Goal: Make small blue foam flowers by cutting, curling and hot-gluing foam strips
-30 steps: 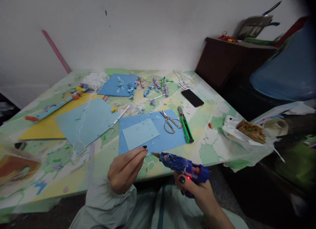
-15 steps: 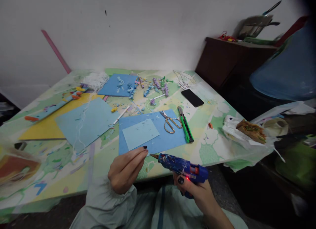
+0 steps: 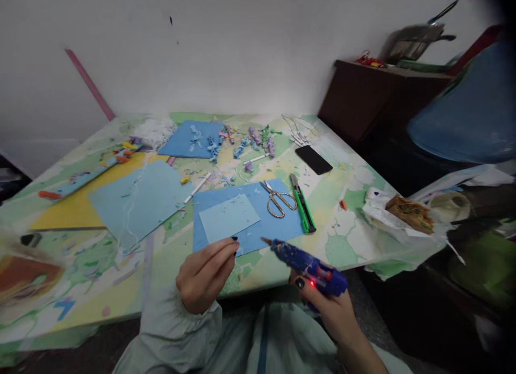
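Note:
A blue glue gun (image 3: 308,266) with a small red light is gripped in my right hand (image 3: 326,307), its nozzle pointing up and left over the table's front edge. My left hand (image 3: 207,277) has its fingers pressed together near the lower edge of a blue sheet (image 3: 250,247); whatever is in the pinch is too small to make out. On that sheet lie a light blue card (image 3: 229,218) and gold-handled scissors (image 3: 278,199). A green utility knife (image 3: 303,205) rests across the sheet's right edge.
Rolled paper pieces (image 3: 242,147) and a black phone (image 3: 313,159) lie farther back. Light blue (image 3: 141,202) and yellow (image 3: 68,213) sheets are at the left. Wrapped food (image 3: 410,214) sits at the right edge. A blurred bag is at the front left.
The glue gun has moved right and slightly up in my right hand, its nozzle now farther from my left fingertips. My left hand has hardly moved.

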Motion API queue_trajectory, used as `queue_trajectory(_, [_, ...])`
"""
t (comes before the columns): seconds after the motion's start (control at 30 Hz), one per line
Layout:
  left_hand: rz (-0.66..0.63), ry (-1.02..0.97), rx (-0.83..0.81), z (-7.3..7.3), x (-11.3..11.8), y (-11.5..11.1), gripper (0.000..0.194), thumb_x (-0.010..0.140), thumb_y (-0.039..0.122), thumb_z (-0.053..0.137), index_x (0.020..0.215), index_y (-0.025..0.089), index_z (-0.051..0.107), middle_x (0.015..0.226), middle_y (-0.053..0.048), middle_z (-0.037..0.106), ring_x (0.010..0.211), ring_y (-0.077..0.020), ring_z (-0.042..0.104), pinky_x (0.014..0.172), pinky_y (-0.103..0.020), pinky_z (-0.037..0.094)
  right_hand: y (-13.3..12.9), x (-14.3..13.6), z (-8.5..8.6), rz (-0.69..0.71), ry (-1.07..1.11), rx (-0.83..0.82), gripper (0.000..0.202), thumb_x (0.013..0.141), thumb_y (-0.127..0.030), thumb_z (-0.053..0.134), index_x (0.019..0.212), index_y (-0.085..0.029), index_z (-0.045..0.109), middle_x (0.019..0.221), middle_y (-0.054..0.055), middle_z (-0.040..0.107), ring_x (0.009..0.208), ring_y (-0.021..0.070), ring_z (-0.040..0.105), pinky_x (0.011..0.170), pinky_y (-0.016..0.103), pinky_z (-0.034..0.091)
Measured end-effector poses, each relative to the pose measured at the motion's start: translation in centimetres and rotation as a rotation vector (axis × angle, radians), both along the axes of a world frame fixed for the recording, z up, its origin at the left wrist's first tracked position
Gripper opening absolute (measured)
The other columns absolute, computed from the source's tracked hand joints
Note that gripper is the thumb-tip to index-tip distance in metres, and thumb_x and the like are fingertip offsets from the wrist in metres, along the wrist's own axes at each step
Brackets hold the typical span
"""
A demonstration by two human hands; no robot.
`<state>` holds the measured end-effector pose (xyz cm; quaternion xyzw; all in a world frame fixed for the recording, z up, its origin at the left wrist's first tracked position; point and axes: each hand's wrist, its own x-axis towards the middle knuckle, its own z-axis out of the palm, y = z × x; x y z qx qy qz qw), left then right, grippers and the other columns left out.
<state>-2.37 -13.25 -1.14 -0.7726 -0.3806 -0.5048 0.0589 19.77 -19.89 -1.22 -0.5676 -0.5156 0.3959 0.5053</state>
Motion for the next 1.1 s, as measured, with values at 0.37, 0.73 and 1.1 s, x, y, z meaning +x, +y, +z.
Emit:
queue_trajectory(0.37, [-0.060,-0.036,-0.794,0.7,0.5,4.9,0.014,0.071,0.022,0.056,0.073,0.015,0.068,0.055,0.000,0.061,0.047,-0.0093,0.050,0.046,-0.019,0.040,8.0,9.7,-2.6,-0.326,-1.177,-0.163,0.027,0.075,-0.035,0.053,0.089,-0.012,0.050,0.080,0.011,0.057,0.074,0.0235,0.054,0.062,0.030,0.037])
queue_trajectory(0.73, [-0.164,-0.022,-1.199,0.7,1.0,7.1,0.022,0.063,0.030,0.057,0.071,0.013,0.068,0.060,-0.003,0.066,0.048,-0.0125,0.054,0.043,-0.021,0.039,6.6,3.6,1.0,-0.181,-0.885,0.236,0.018,0.081,-0.021,0.051,0.097,-0.016,0.055,0.095,0.011,0.058,0.093,0.0244,0.051,0.081,0.038,0.039])
queue_trajectory(1.1, [-0.118,0.239,-1.020,1.2,1.7,6.2,0.019,0.064,0.022,0.053,0.069,0.013,0.069,0.059,-0.002,0.064,0.055,-0.0126,0.053,0.055,-0.022,0.039,8.7,-4.0,-1.4,0.281,-0.636,0.349,0.006,0.081,-0.017,0.053,0.085,-0.016,0.056,0.082,0.006,0.057,0.083,0.0186,0.050,0.074,0.029,0.040])
